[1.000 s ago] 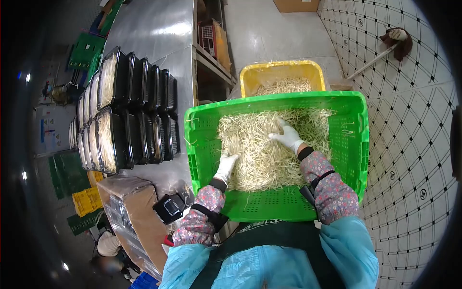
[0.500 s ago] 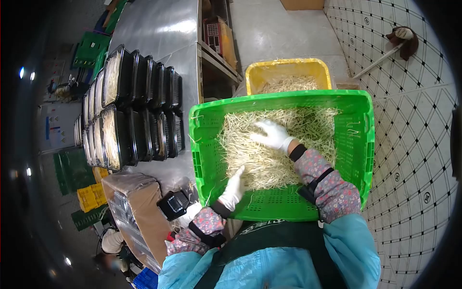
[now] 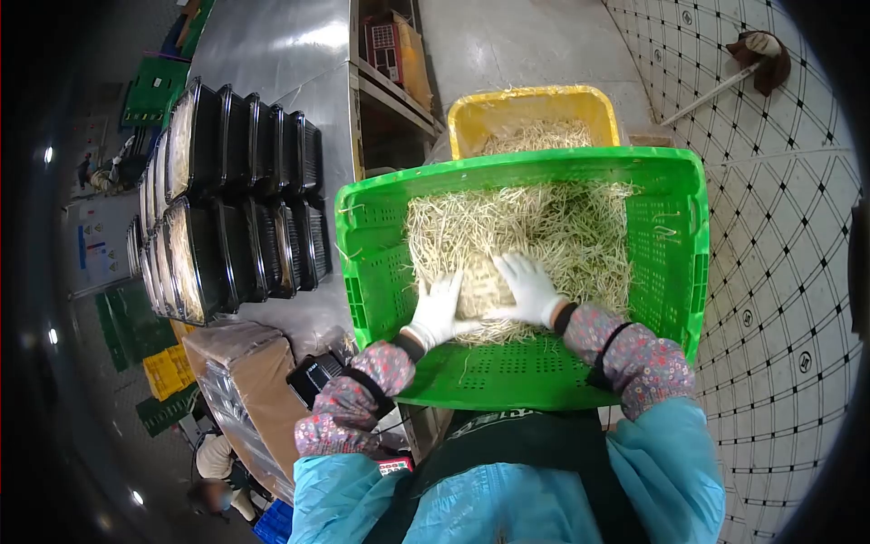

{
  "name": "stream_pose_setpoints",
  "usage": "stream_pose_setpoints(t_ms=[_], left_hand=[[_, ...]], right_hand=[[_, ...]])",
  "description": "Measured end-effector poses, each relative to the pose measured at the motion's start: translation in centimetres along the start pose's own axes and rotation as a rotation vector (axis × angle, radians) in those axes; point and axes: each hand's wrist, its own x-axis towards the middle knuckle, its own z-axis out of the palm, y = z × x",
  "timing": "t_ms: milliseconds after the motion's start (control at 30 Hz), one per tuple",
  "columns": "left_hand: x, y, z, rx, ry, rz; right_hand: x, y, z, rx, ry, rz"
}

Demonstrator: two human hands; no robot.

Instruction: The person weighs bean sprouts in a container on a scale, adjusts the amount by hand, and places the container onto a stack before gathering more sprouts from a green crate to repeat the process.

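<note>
Both gloved hands lie in the green crate (image 3: 675, 272), on the near edge of the heap of bean sprouts (image 3: 535, 231). The left hand (image 3: 438, 308) and the right hand (image 3: 528, 288) face each other, with a compact clump of sprouts (image 3: 482, 288) caught between them. The fingers (image 3: 450, 288) of the left hand are spread and laid flat against the clump's left side; the right hand's fingers (image 3: 517, 267) are also spread, cupping its right side and top. Neither hand is closed; both are pressed open-palmed on the clump.

The clump sits directly between the two sets of fingers, touching both, so neither hand is nearer. Its long side seems to run away from the person, toward the far wall of the crate, though its outline blends into the loose sprouts around it. The bulk of the heap lies beyond the fingertips and out to the right of the right hand. Behind the wrists, toward the person, the crate's perforated floor is bare.

Past the crate's far wall stands a yellow bin (image 3: 471, 113) holding more sprouts. Well off to the left of the left hand, rows of black trays (image 3: 227, 208) stand on the steel desk (image 3: 281, 45)
</note>
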Motion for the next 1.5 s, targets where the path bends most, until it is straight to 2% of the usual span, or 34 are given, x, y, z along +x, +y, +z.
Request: stream_pose_setpoints(t_ms=[67, 133, 200, 267, 333, 400, 467, 533, 600, 633, 667, 700, 733, 767, 800, 867, 933, 967, 1000, 1067, 1133, 1200, 1233, 1267, 1333, 1367, 1400, 1467, 1500], left_hand=[[-2.3, 0.7, 1.3, 0.066, -0.110, -0.004], [-2.6, 2.2, 2.0, 0.108, -0.181, -0.080], [-1.6, 2.4, 3.3, 0.110, -0.168, -0.105], [0.1, 2.3, 4.3, 0.207, -0.112, -0.190], [1.2, 2.8, 3.7, 0.224, -0.105, -0.232], [1.9, 1.8, 3.9, -0.045, -0.088, -0.245], [2.1, 1.4, 3.3, -0.127, -0.079, -0.290], [2.6, 1.8, 1.8, -0.296, -0.056, -0.365], [2.0, 2.4, -0.2, -0.317, 0.012, -0.335], [1.7, 2.3, -0.9, -0.243, -0.044, -0.310], [1.3, 2.0, -1.6, -0.167, -0.096, -0.287], [0.4, 1.6, -2.1, -0.078, -0.064, -0.238], [-0.6, 0.4, -1.8, 0.006, -0.001, -0.154], [-1.4, -0.1, -2.0, 0.066, 0.028, -0.116], [-1.8, -0.3, -2.2, 0.124, 0.053, -0.075], [-1.1, 0.8, -2.9, 0.191, 0.008, -0.034], [0.4, 1.7, -2.9, 0.263, -0.029, 0.001], [1.6, 2.2, -2.6, 0.295, 0.113, 0.062], [2.1, 2.5, -2.2, 0.323, 0.251, 0.122], [2.0, 3.4, -3.2, 0.309, 0.238, 0.068], [0.8, 3.8, -4.5, 0.291, 0.213, 0.012], [-1.6, 2.9, -5.7, -0.116, 0.270, -0.042], [-2.7, 2.4, -5.9, -0.289, 0.381, -0.016], [-4.0, 2.0, -6.1, -0.287, 0.387, -0.021], [-7.4, 3.3, -9.5, -0.723, 0.453, -0.134], [-9.4, 4.2, -11.3, -0.738, 0.538, -0.185], [-11.3, 4.5, -12.3, -0.752, 0.626, -0.237], [-15.4, 3.2, -11.8, -0.838, 0.807, -0.388], [-17.3, 2.3, -11.0, -0.928, 0.916, -0.480]], right_hand=[[-3.2, -0.7, 1.7, -0.176, -0.037, -0.095], [-3.4, -1.1, 1.3, -0.239, -0.084, -0.102], [-2.9, -0.8, 2.2, -0.405, -0.083, -0.086], [-1.9, -0.1, 3.4, -0.439, -0.063, -0.091], [-0.8, 0.6, 3.9, -0.333, 0.034, -0.037], [0.8, 1.6, 3.4, -0.235, 0.104, -0.022], [1.8, 2.0, 1.7, 0.104, -0.184, 0.132], [1.7, 2.3, 0.5, 0.100, -0.164, 0.118], [1.2, 2.9, -0.4, 0.096, -0.133, 0.094], [1.0, 3.9, -1.3, 0.101, -0.106, 0.065], [0.7, 5.0, -2.6, 0.145, -0.075, 0.174], [0.1, 5.7, -4.8, 0.189, -0.040, 0.281], [-0.4, 6.8, -5.9, 0.195, 0.123, 0.350], [-0.8, 6.8, -8.4, 0.362, 0.124, 0.455], [-1.3, 7.0, -10.1, 0.427, 0.219, 0.399], [-0.2, 6.0, -12.1, 0.402, 0.208, 0.385], [2.2, 4.3, -11.0, 0.413, 0.157, 0.386], [3.4, 2.7, -10.5, 0.383, 0.041, 0.482], [4.7, 3.3, -7.8, 0.479, -0.031, 0.399], [6.7, 4.5, -2.8, 0.316, -0.166, 0.320], [6.7, 4.4, -3.2, 0.303, -0.264, 0.359], [7.2, 6.3, -3.2, 0.420, -0.084, 0.254], [7.1, 6.4, -4.1, 0.517, -0.021, 0.313], [7.3, 5.8, -4.6, 0.513, -0.021, 0.306], [7.7, 4.2, -4.8, 0.635, -0.036, 0.462], [7.7, 3.5, -3.1, 0.703, -0.010, 0.357], [7.0, 1.8, -2.8, 0.696, -0.017, 0.346], [5.2, -3.1, -3.0, 0.295, 0.023, 0.369], [4.5, -4.4, -1.9, 0.287, 0.019, 0.357]])
